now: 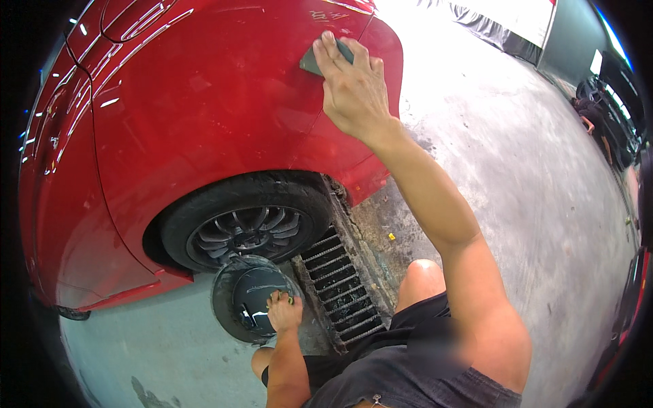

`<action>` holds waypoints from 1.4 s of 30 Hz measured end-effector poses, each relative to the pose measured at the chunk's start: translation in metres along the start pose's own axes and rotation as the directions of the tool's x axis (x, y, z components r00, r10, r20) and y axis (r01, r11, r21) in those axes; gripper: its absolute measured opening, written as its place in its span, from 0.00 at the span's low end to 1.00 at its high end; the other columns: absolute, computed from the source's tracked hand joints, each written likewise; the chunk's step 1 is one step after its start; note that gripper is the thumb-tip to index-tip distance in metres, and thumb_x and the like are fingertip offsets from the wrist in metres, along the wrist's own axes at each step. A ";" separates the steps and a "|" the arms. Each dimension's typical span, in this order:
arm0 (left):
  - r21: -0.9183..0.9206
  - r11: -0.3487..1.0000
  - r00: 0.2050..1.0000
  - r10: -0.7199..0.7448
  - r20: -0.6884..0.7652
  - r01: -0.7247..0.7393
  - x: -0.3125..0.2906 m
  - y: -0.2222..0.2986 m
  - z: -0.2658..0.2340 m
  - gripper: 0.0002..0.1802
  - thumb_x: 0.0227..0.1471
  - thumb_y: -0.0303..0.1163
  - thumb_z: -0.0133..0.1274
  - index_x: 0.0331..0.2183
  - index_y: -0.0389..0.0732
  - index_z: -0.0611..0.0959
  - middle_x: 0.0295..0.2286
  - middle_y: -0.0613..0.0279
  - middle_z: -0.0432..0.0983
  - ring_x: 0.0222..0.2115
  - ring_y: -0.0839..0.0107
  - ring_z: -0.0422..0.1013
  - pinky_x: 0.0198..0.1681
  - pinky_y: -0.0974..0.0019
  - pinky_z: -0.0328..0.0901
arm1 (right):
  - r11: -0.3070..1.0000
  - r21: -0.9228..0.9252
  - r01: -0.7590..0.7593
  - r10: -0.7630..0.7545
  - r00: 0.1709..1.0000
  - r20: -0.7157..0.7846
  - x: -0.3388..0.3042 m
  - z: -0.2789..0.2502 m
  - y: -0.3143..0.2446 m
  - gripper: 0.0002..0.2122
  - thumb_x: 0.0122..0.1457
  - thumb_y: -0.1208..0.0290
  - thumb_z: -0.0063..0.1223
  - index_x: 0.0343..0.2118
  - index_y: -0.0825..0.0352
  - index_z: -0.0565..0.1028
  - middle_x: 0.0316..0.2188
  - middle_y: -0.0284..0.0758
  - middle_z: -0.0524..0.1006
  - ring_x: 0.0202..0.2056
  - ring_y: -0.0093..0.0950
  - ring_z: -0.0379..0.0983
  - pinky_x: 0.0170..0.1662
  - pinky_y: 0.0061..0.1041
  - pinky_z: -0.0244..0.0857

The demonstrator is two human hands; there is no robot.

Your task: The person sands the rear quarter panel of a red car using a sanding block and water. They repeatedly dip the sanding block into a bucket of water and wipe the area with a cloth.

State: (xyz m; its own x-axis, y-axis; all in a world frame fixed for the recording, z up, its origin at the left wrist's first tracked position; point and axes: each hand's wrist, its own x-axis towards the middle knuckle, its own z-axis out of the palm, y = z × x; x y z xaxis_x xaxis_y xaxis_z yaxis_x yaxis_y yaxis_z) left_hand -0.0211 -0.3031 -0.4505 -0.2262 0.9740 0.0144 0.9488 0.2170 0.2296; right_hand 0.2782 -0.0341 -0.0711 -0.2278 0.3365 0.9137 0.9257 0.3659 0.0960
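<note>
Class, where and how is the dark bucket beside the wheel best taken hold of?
Probably grip the bucket by its rim, coming from the person's left: it stands open-topped with a round edge, the tyre crowds its far side, and the left hand is over its right side.

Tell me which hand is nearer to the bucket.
Left. The left hand is at the bucket, by its right rim; the right hand is farther away, holding a dark pad against the red car.
</note>
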 end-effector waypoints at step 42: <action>-0.001 1.000 0.999 -0.015 0.036 0.015 0.002 -0.003 -0.001 0.22 0.56 0.44 0.55 0.41 0.38 0.91 0.53 0.52 0.78 0.53 0.48 0.73 0.52 0.48 0.75 | 0.997 0.006 -0.077 0.077 0.997 0.030 -0.003 0.005 0.006 0.29 0.61 0.74 0.51 0.69 0.66 0.69 0.71 0.37 0.69 0.66 0.44 0.61 0.60 0.46 0.61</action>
State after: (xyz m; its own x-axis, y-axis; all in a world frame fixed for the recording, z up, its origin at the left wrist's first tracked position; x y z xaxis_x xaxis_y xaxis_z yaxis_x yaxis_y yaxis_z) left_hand -0.0245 -0.3021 -0.4504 -0.2321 0.9724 -0.0244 0.9452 0.2314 0.2305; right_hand 0.2831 -0.0282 -0.0757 -0.1648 0.3892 0.9063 0.9385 0.3444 0.0228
